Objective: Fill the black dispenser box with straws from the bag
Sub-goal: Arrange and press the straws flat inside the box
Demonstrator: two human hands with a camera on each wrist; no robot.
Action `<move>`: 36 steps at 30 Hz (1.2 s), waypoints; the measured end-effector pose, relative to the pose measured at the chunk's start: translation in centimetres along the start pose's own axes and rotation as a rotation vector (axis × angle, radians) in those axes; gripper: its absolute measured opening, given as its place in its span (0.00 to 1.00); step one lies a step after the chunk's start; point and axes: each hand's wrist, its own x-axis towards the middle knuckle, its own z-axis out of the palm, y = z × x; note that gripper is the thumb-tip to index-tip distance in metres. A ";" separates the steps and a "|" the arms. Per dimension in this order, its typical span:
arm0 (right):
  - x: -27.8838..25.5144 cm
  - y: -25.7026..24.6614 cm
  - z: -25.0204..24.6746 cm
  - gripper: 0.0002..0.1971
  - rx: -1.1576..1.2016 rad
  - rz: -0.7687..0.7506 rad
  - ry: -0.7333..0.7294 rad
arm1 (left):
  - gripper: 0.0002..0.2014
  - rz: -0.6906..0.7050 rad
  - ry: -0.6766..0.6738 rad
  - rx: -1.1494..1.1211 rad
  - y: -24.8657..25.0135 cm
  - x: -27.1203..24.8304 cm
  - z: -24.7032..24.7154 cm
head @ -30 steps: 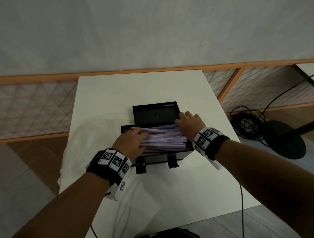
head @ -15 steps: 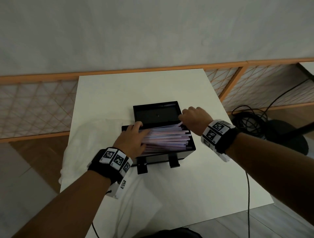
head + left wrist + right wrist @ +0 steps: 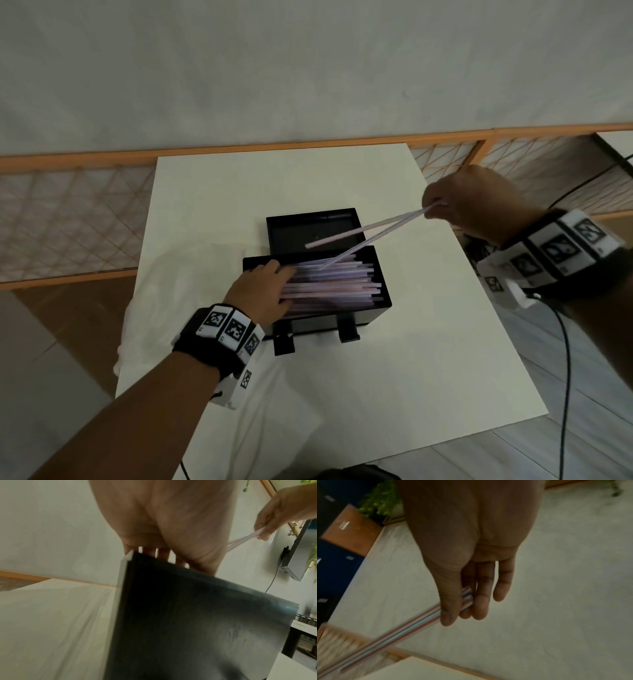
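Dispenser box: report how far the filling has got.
Mostly done: the box holds a full pile of straws, lid open behind it. In hand: the left hand presses the pile while the right hand pinches two straws lifted above it. Left: lay those two in. The bag's contents cannot be seen.

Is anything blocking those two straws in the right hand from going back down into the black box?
Partly. The left hand rests on the pile of straws at the box's left end; the right side lies open below the two straws pinched by the right hand.
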 end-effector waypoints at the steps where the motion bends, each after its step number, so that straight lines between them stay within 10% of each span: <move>1: -0.7 -0.1 0.1 0.02 0.064 -0.005 -0.005 | 0.29 0.000 0.013 -0.050 0.0 0.0 -0.2; 10: -1.5 -4.3 8.4 0.04 0.320 0.172 -0.197 | 0.43 -0.082 0.207 -0.498 -1.1 -1.4 -1.3; 18: -0.7 -7.0 9.9 0.07 0.354 0.090 -0.294 | 0.36 0.109 0.027 -0.219 -0.9 -0.6 -0.3; 26: 0.3 -9.7 11.4 0.36 0.311 -0.105 -0.331 | 0.30 0.041 0.000 -0.088 -0.7 0.1 0.5; 36: 1.2 -10.8 13.2 0.38 0.161 -0.021 -0.431 | 0.32 -0.061 -0.124 0.093 0.1 1.4 0.8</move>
